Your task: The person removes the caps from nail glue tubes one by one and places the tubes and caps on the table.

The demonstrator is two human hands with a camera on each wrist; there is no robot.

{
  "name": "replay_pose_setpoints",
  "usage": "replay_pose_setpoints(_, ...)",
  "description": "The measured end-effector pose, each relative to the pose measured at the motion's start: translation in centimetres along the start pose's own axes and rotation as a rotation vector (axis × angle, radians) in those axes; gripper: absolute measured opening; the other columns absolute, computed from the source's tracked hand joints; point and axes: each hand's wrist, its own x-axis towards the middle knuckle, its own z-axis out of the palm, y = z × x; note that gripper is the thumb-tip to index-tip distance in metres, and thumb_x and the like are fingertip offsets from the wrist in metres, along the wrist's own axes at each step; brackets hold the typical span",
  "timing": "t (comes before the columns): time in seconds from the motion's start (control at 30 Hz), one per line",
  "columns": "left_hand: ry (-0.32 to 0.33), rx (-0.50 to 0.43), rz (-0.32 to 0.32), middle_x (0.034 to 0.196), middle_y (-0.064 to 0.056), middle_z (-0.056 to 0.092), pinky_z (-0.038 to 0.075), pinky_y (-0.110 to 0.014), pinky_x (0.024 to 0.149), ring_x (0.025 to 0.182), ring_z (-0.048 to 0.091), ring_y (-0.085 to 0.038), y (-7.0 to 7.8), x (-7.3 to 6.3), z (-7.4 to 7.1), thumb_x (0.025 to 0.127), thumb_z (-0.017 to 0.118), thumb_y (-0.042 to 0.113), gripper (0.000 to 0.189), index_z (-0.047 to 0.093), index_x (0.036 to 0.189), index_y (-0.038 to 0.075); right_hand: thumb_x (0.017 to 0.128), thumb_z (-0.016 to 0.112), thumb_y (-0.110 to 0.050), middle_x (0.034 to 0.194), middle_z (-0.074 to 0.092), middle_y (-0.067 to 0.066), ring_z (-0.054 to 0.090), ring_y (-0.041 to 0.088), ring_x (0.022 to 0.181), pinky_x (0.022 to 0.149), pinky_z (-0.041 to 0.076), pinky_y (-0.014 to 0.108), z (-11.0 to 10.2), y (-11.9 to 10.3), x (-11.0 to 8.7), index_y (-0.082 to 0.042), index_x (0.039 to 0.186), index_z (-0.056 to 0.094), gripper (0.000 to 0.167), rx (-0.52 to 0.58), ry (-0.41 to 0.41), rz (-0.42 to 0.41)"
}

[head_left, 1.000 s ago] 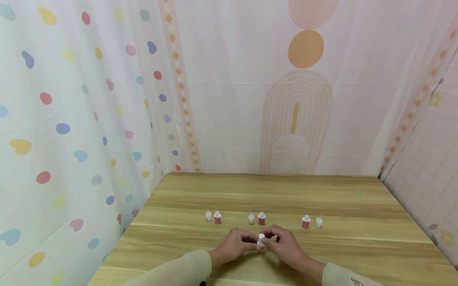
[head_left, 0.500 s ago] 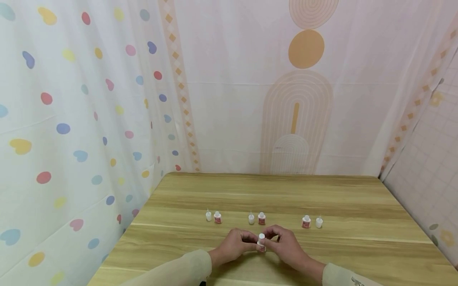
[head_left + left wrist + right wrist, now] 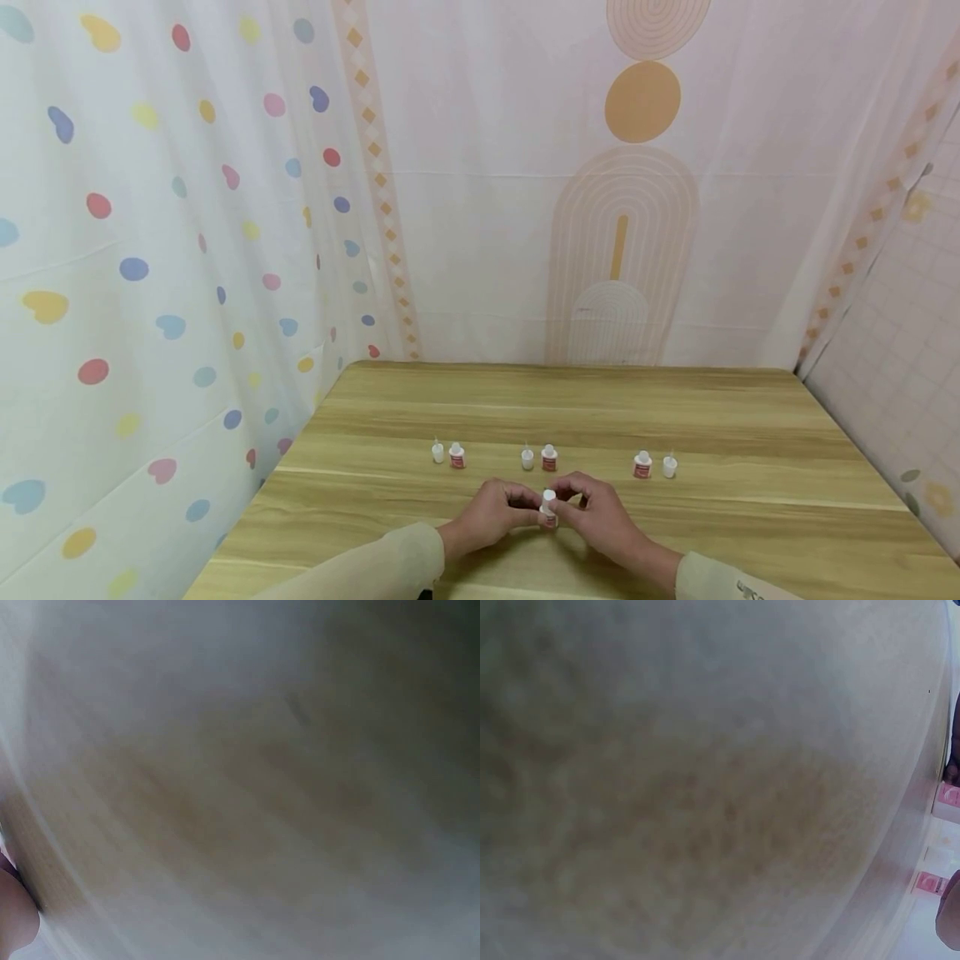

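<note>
In the head view my left hand [image 3: 495, 518] grips the lower part of a small white bottle [image 3: 549, 521] with a red label, upright at the table's near middle. The thumb and fingers of my right hand [image 3: 596, 517] pinch the white cap [image 3: 549, 497] on top of that bottle. The left wrist view is mostly blurred tabletop, with a fingertip [image 3: 16, 913] at its left edge. Along the right edge of the right wrist view, a red-labelled bottle [image 3: 931, 883] shows beside a fingertip [image 3: 949, 915].
Beyond my hands, three similar bottles stand in a row: left [image 3: 457, 457], middle [image 3: 549, 459] and right [image 3: 642, 466]. Beside each sits a white cap, left [image 3: 438, 453], middle [image 3: 527, 460] and right [image 3: 670, 467], with its thin stem upward. Curtains surround the wooden table [image 3: 570, 400].
</note>
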Motion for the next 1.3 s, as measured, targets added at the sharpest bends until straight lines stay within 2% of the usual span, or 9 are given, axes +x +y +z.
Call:
replay_pose_setpoints(0.13, -0.006, -0.014, 0.007, 0.089, 0.002, 0.075, 0.051, -0.024, 0.081, 0.089, 0.069, -0.012, -0.02, -0.02, -0.01, 0.085, 0.079, 0.018, 0.01, 0.079, 0.094, 0.012, 0.09, 0.075, -0.029, 0.094, 0.067, -0.006, 0.059, 0.01, 0.089, 0.073, 0.046, 0.026, 0.06, -0.08, 0.03, -0.011, 0.106, 0.072, 0.025, 0.011, 0.008, 0.02)
replay_pose_setpoints(0.37, -0.003, -0.008, 0.004, 0.088, 0.003, 0.075, 0.051, -0.024, 0.08, 0.088, 0.068, -0.011, -0.16, 0.04, -0.02, 0.085, 0.08, 0.018, 0.01, 0.079, 0.093, 0.012, 0.089, 0.075, -0.029, 0.09, 0.067, -0.008, 0.059, 0.01, 0.085, 0.072, 0.045, 0.026, 0.04, -0.12, 0.08, -0.019, 0.098, 0.072, 0.014, -0.005, 0.013, 0.042)
replay_pose_setpoints(0.73, -0.004, 0.013, -0.002, 0.09, 0.004, 0.075, 0.051, -0.024, 0.081, 0.089, 0.068, -0.01, -0.11, 0.12, -0.08, 0.085, 0.08, 0.02, 0.011, 0.079, 0.094, 0.013, 0.092, 0.072, -0.024, 0.095, 0.067, -0.007, 0.058, 0.011, 0.09, 0.075, 0.044, 0.028, -0.09, -0.35, 0.13, -0.01, 0.107, 0.074, 0.02, -0.018, -0.011, 0.018)
replay_pose_setpoints(0.9, -0.007, 0.008, 0.009, 0.089, 0.003, 0.075, 0.051, -0.024, 0.081, 0.088, 0.068, -0.01, -0.15, 0.14, -0.05, 0.085, 0.079, 0.018, 0.01, 0.079, 0.094, 0.012, 0.09, 0.075, -0.029, 0.096, 0.067, -0.005, 0.059, 0.011, 0.091, 0.075, 0.045, 0.027, -0.06, -0.33, 0.13, -0.007, 0.111, 0.071, 0.031, -0.007, 0.001, 0.031)
replay_pose_setpoints(1.13, -0.012, 0.003, 0.01, 0.088, 0.003, 0.075, 0.051, -0.024, 0.08, 0.088, 0.068, -0.01, -0.18, 0.14, -0.05, 0.086, 0.079, 0.018, 0.01, 0.079, 0.094, 0.012, 0.089, 0.075, -0.031, 0.091, 0.066, -0.008, 0.059, 0.01, 0.086, 0.072, 0.045, 0.026, -0.06, -0.27, 0.12, -0.02, 0.098, 0.072, 0.015, -0.014, 0.015, 0.042)
replay_pose_setpoints(1.3, -0.013, 0.008, 0.013, 0.09, 0.004, 0.075, 0.051, -0.024, 0.081, 0.089, 0.068, -0.01, -0.33, 0.17, -0.12, 0.086, 0.079, 0.018, 0.011, 0.079, 0.095, 0.012, 0.09, 0.075, -0.029, 0.093, 0.067, -0.008, 0.059, 0.01, 0.089, 0.073, 0.045, 0.026, -0.13, -0.43, 0.09, -0.017, 0.1, 0.074, 0.016, -0.017, 0.003, 0.028)
